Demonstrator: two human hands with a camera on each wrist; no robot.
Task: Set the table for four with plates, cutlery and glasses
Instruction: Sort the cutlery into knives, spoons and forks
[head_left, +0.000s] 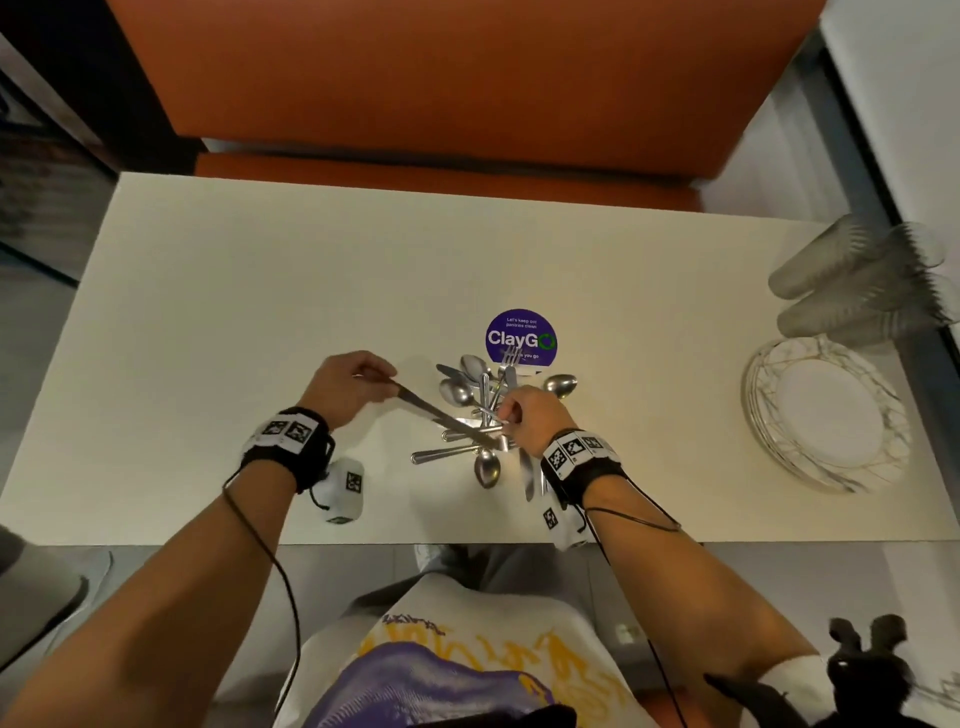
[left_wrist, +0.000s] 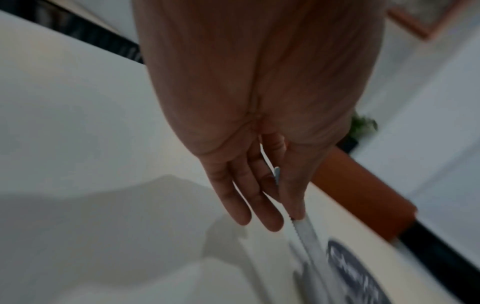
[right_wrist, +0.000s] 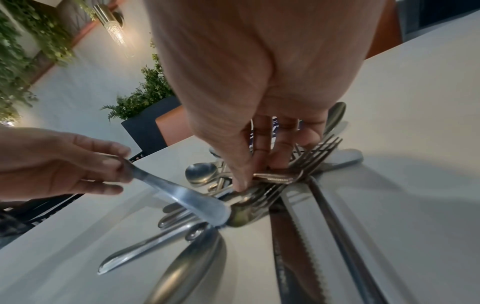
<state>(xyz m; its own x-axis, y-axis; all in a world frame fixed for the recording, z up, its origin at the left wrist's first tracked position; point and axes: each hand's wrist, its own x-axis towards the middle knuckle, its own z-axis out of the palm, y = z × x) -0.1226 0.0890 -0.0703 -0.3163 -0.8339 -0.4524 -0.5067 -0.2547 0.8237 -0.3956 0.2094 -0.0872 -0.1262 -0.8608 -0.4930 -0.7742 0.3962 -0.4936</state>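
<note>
A pile of cutlery (head_left: 470, 410) with forks, spoons and knives lies at the table's middle. My left hand (head_left: 358, 382) pinches a table knife (head_left: 441, 415) by its handle, and the blade slants down to the right onto the pile. In the left wrist view the knife (left_wrist: 309, 238) runs out from under my thumb. My right hand (head_left: 511, 415) is down on the pile. In the right wrist view its thumb and fingers (right_wrist: 279, 162) pinch the flat handle of a fork (right_wrist: 274, 178); the knife (right_wrist: 187, 200) crosses in from the left.
A stack of white patterned plates (head_left: 826, 421) sits at the table's right end, with several clear glasses (head_left: 857, 280) behind it. A purple round sticker (head_left: 521, 335) lies beyond the pile. An orange bench (head_left: 441, 78) runs along the far side.
</note>
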